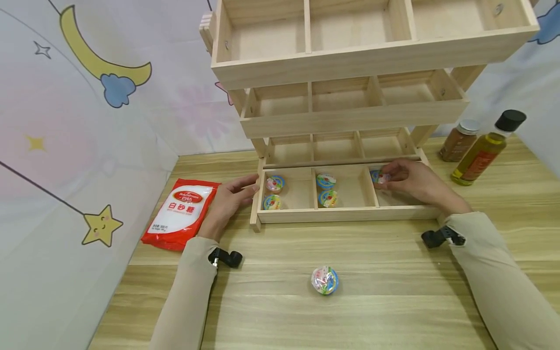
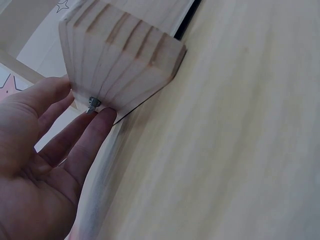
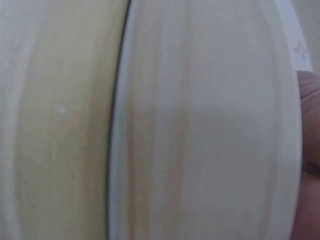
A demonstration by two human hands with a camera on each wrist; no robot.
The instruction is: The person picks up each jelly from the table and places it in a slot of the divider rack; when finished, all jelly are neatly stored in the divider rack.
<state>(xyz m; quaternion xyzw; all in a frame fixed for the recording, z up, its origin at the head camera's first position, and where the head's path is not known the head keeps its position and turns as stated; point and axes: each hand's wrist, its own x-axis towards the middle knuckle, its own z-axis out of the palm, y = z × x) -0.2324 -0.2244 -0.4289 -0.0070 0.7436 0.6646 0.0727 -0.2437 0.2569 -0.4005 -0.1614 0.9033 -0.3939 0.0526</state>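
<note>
A wooden tiered rack (image 1: 341, 214) stands on the table, its lowest tray split into three compartments. My right hand (image 1: 413, 181) reaches into the right compartment and pinches a small jelly cup (image 1: 378, 176) at its back left corner. Only part of that hand (image 3: 310, 130) shows in the right wrist view, behind the tray's front board. Two jelly cups (image 1: 275, 183) sit in the left compartment and two jelly cups (image 1: 326, 181) in the middle one. My left hand (image 1: 232, 201) rests its fingertips against the rack's left end, beside a screw (image 2: 93, 103). Another jelly cup (image 1: 325, 280) lies on the table in front.
A red and white sugar bag (image 1: 183, 210) lies left of the rack, close by my left forearm. At the right stand an oil bottle (image 1: 487, 148) and a brown spice jar (image 1: 459, 141). The rack's upper trays (image 1: 372, 53) overhang the lowest one.
</note>
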